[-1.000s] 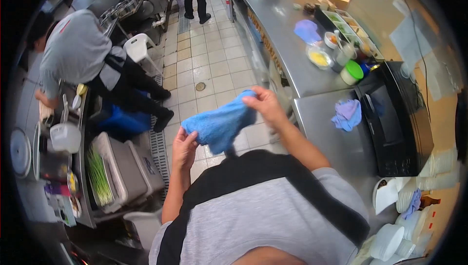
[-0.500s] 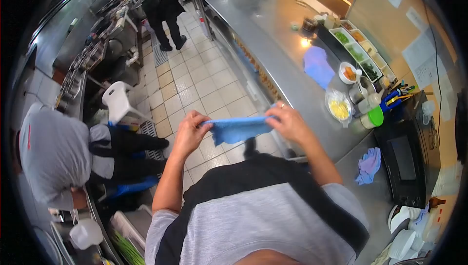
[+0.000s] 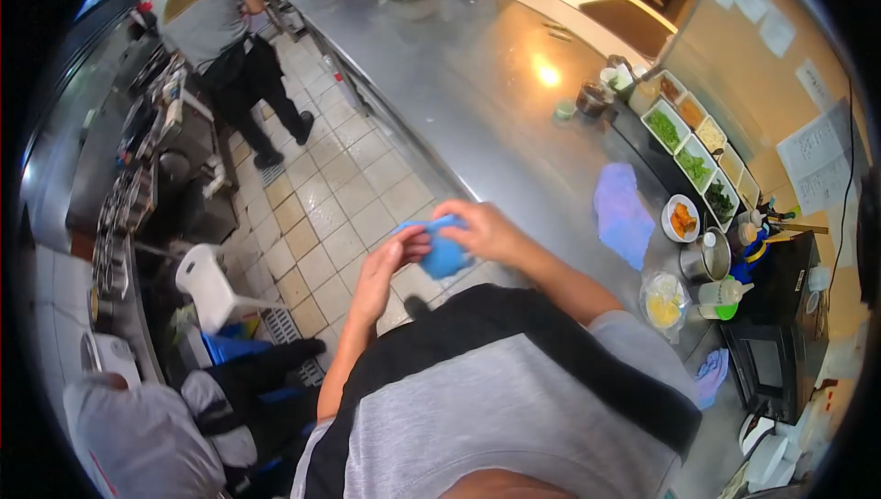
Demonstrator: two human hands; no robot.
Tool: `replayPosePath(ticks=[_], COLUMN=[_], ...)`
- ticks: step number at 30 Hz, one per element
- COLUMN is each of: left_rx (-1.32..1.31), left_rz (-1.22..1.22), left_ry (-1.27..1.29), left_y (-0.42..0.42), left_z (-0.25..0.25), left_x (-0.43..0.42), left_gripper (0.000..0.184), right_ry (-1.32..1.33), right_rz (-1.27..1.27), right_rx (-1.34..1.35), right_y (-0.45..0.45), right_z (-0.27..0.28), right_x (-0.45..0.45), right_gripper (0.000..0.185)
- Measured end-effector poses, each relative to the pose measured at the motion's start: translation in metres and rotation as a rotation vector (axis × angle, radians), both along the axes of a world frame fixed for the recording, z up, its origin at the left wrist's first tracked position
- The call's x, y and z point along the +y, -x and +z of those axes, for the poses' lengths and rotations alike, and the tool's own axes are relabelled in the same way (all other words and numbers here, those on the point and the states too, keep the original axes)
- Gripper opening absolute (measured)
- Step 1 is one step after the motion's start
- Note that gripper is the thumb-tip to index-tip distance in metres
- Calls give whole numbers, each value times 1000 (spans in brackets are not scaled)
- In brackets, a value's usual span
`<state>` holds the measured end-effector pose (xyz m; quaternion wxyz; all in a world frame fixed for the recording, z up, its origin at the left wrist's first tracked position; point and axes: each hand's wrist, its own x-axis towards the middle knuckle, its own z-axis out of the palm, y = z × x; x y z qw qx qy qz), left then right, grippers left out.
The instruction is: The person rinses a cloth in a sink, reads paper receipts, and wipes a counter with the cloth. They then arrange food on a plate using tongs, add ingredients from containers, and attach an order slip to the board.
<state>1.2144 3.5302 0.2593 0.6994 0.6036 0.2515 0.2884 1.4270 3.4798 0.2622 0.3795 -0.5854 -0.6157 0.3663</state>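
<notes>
A blue cloth (image 3: 444, 256) hangs in front of my chest, bunched between my two hands and a little blurred. My left hand (image 3: 393, 265) grips its left edge, fingers curled, the fingertips partly hidden. From the right, my right hand (image 3: 479, 231) pinches the top of the same cloth. Both hands are above the tiled floor, close to the edge of the steel counter (image 3: 395, 67). A second cloth, bluish purple (image 3: 624, 214), lies flat on the counter to my right.
Topping trays (image 3: 695, 167), a bowl of orange food (image 3: 681, 218) and squeeze bottles (image 3: 725, 291) line the counter's right side by a black microwave (image 3: 766, 361). A white stool (image 3: 206, 288) stands on the left. One co-worker (image 3: 229, 49) stands ahead; another (image 3: 147, 435) bends low at left.
My hands have come together, and the cloth stretched between them is now bunched. My view has shifted. The co-worker ahead now appears farther left and the one at left lower.
</notes>
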Motion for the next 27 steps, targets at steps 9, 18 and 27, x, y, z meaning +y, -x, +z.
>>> replayPosePath(ticks=[9, 18, 27], left_rx=[214, 285, 495], left_rz=[-40, -304, -156], left_ry=[74, 89, -25], left_y=[11, -68, -115], left_z=[-33, -47, -49], left_x=[178, 307, 404], left_gripper=[30, 27, 25], right_ry=[-269, -3, 35], right_rz=[-494, -967, -1141], right_rx=[-273, -855, -1026], right_y=[-108, -191, -452], right_z=[4, -9, -93], right_x=[33, 110, 314], right_gripper=[17, 15, 25])
